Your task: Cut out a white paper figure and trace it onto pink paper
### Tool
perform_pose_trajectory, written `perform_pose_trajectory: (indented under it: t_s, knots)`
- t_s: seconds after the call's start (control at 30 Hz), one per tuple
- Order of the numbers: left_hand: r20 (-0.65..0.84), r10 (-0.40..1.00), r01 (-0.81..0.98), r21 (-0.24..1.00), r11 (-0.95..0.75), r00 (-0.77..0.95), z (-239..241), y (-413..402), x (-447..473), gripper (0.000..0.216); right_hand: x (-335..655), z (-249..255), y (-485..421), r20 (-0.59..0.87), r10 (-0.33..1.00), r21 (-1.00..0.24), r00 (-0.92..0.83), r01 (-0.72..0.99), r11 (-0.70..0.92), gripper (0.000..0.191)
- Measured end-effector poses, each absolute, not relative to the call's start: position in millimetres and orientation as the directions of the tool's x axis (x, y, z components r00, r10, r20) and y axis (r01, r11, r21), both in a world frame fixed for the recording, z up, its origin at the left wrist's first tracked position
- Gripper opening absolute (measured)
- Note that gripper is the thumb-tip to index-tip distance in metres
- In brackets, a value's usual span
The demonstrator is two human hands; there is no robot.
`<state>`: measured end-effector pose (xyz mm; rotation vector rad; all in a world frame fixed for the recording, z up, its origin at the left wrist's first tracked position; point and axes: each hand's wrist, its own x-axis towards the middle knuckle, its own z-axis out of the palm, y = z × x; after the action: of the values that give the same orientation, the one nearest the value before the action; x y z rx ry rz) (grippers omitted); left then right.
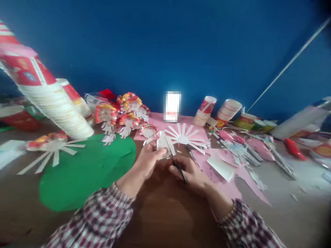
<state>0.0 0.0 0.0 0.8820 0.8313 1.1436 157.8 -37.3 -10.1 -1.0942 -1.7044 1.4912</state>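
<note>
My left hand (148, 156) pinches a small whitish card piece (162, 143) over the brown table, thumb on top. In my right hand (192, 172) is a slim black tool (179, 169), its front end at the card's right edge. A pale strip in line with it crosses the card; whether this is the tool's blade I cannot tell. Just beyond both hands lies a white paper cup (183, 138) cut into spread strips. To the left stand several small paper figures (126, 124) with red and yellow frilled trim.
A green paper sheet (85, 186) lies left, with another splayed cup (53, 148) on it. Tall stacked paper cups (51, 103) lean at far left; shorter stacks (229, 110) stand back right. Pink paper (248, 182), scraps and a red object (294, 149) clutter the right. A bright pixelated screen (172, 106) stands behind.
</note>
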Motion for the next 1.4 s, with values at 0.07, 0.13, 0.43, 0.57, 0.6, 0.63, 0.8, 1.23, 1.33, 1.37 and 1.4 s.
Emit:
perform_pose_trajectory:
  t_s: [0.07, 0.13, 0.43, 0.57, 0.6, 0.63, 0.8, 1.23, 1.33, 1.37, 1.4]
  knots:
    - [-0.108, 0.975, -0.395, 0.901, 0.179, 0.196, -2.2, 0.4, 0.5, 0.015, 156.9, -8.0, -38.1, -0.054, 0.889, -0.984, -0.455, 0.177, 0.031, 0.031]
    - [-0.12, 0.976, -0.395, 0.9, 0.184, 0.183, -4.6, 1.0, 0.7, 0.016, 156.1, -6.8, -38.7, -0.041, 0.895, -0.983, -0.443, 0.176, 0.043, 0.031]
    - [-0.16, 0.976, -0.419, 0.884, 0.208, 0.147, -4.2, 0.2, 0.1, 0.017, 154.0, -8.4, -39.5, 0.0, 0.915, -0.969, -0.403, 0.225, 0.099, 0.031]
    - [-0.159, 0.978, -0.432, 0.879, 0.201, 0.133, -4.6, -0.3, 1.3, 0.016, 153.5, -10.8, -39.3, 0.006, 0.921, -0.968, -0.39, 0.23, 0.103, 0.03]
    - [-0.16, 0.978, -0.434, 0.878, 0.202, 0.131, -5.3, -0.3, 1.6, 0.017, 153.6, -11.7, -39.1, 0.005, 0.922, -0.967, -0.387, 0.232, 0.103, 0.03]
    - [-0.161, 0.978, -0.437, 0.876, 0.202, 0.129, -5.9, -0.4, 1.9, 0.017, 153.8, -12.5, -39.0, 0.006, 0.924, -0.966, -0.383, 0.238, 0.105, 0.029]
    - [-0.16, 0.98, -0.458, 0.867, 0.196, 0.118, -5.8, -2.7, 3.3, 0.018, 154.9, -14.5, -37.8, 0.019, 0.925, -0.958, -0.379, 0.258, 0.126, 0.027]
    - [-0.191, 0.971, -0.475, 0.848, 0.236, 0.142, -9.9, -2.6, 2.7, 0.019, 155.2, -14.3, -36.2, 0.036, 0.922, -0.97, -0.386, 0.21, 0.126, 0.027]
    - [-0.179, 0.967, -0.431, 0.869, 0.242, 0.182, -7.8, -0.2, -1.2, 0.02, 157.3, -12.2, -34.9, 0.033, 0.909, -0.964, -0.416, 0.227, 0.139, 0.03]
    - [-0.175, 0.966, -0.416, 0.877, 0.24, 0.189, -6.9, 0.8, -2.4, 0.02, 157.8, -11.3, -34.7, 0.035, 0.902, -0.964, -0.43, 0.224, 0.145, 0.031]
    - [-0.174, 0.966, -0.402, 0.884, 0.238, 0.19, -6.2, 1.7, -3.3, 0.02, 158.3, -10.4, -34.6, 0.039, 0.896, -0.964, -0.443, 0.219, 0.151, 0.032]
